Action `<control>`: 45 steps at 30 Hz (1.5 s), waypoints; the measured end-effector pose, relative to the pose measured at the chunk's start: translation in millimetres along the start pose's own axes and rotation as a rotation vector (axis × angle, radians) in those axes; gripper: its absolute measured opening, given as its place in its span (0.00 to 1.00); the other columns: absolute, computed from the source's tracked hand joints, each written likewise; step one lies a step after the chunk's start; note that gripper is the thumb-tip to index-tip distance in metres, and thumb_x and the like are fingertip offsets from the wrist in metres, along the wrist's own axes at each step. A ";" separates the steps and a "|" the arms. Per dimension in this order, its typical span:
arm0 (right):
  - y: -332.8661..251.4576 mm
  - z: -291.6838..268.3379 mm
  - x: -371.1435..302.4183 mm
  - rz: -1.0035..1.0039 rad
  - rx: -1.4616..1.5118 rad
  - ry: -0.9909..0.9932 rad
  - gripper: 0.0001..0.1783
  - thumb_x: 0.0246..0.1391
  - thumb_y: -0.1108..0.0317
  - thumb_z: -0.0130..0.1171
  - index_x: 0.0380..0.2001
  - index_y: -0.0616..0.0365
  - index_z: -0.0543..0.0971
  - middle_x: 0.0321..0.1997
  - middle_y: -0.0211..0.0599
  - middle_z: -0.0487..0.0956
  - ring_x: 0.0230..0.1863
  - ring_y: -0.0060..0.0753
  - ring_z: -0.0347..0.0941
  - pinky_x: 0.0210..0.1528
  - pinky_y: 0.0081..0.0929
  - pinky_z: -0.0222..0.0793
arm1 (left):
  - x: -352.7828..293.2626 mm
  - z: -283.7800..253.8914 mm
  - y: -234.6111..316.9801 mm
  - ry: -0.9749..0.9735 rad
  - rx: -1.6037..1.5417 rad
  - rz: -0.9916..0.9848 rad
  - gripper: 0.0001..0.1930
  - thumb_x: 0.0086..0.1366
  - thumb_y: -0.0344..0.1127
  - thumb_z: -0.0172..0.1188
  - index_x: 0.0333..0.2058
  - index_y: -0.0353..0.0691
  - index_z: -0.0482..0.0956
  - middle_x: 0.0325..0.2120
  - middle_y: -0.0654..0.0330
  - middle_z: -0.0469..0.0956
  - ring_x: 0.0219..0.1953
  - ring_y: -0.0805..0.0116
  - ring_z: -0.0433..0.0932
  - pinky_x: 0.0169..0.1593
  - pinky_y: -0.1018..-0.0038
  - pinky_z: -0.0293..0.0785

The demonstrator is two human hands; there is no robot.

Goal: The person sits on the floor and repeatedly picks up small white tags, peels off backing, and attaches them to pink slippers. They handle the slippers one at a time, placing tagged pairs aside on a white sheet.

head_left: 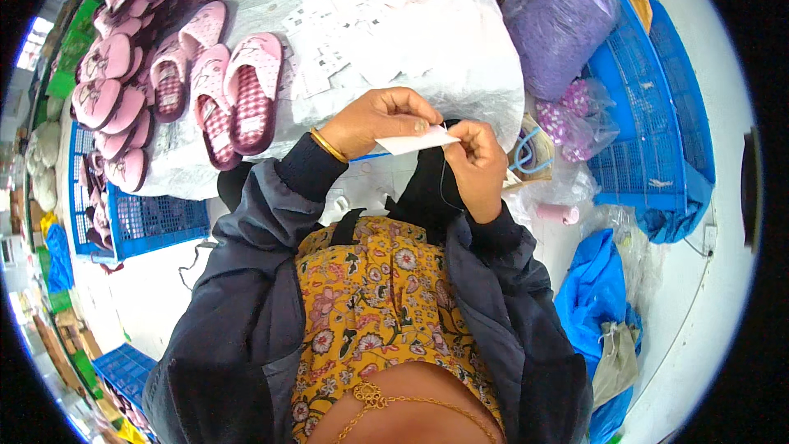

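Note:
A small white card (417, 141), perhaps a paper tag, is held up in front of my body near the table's front edge. My left hand (385, 122) is closed on its upper left side, thumb and fingers pinched. My right hand (478, 156) pinches at the card's right end, fingertips close to those of the left. A thin dark thread (445, 177) hangs in a loop from beside my right fingertips. Whether a needle is there is too small to tell. Several loose white paper tags (325, 41) lie on the table beyond my hands.
Pink slippers with checked insoles (255, 94) are piled on the white-covered table (485, 57) at left. Blue plastic baskets (633, 99) stand right, another (160, 218) at lower left. A bag of purple material (559, 25) and scissors with light blue handles (530, 150) are at right.

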State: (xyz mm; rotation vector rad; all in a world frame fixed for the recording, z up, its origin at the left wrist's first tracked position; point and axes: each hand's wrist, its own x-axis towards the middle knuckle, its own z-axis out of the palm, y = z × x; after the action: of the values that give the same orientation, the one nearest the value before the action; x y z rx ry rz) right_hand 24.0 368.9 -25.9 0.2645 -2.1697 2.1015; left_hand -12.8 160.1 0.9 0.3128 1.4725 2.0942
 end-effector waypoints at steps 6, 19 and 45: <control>-2.7 7.4 -5.3 -0.201 -0.184 -0.145 0.09 0.46 0.81 0.61 0.33 0.61 0.78 0.28 0.33 0.78 0.28 0.22 0.74 0.33 0.21 0.70 | -21.3 -16.9 9.0 -0.145 0.331 -0.101 0.14 0.64 0.31 0.63 0.49 0.35 0.79 0.46 0.62 0.79 0.48 0.75 0.76 0.56 0.75 0.70; -5.5 22.9 -6.6 -0.273 -0.278 -0.362 0.09 0.46 0.80 0.62 0.33 0.59 0.79 0.29 0.35 0.78 0.26 0.25 0.75 0.31 0.23 0.70 | -45.6 -9.0 -0.6 0.017 0.720 0.140 0.05 0.64 0.32 0.60 0.37 0.37 0.79 0.42 0.58 0.79 0.46 0.66 0.75 0.52 0.69 0.69; -9.8 63.4 16.4 0.019 -0.091 -0.418 0.17 0.59 0.73 0.60 0.51 0.63 0.76 0.33 0.33 0.79 0.32 0.18 0.72 0.36 0.19 0.70 | -60.1 -70.7 2.6 0.828 1.816 0.148 0.13 0.58 0.39 0.64 0.37 0.37 0.79 0.37 0.53 0.76 0.41 0.51 0.75 0.44 0.59 0.74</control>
State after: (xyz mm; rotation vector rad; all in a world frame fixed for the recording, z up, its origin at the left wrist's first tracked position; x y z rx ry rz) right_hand 12.5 304.6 -15.4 0.7361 -2.4857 2.1002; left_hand 1.3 69.9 -15.5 0.1327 3.4918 0.2134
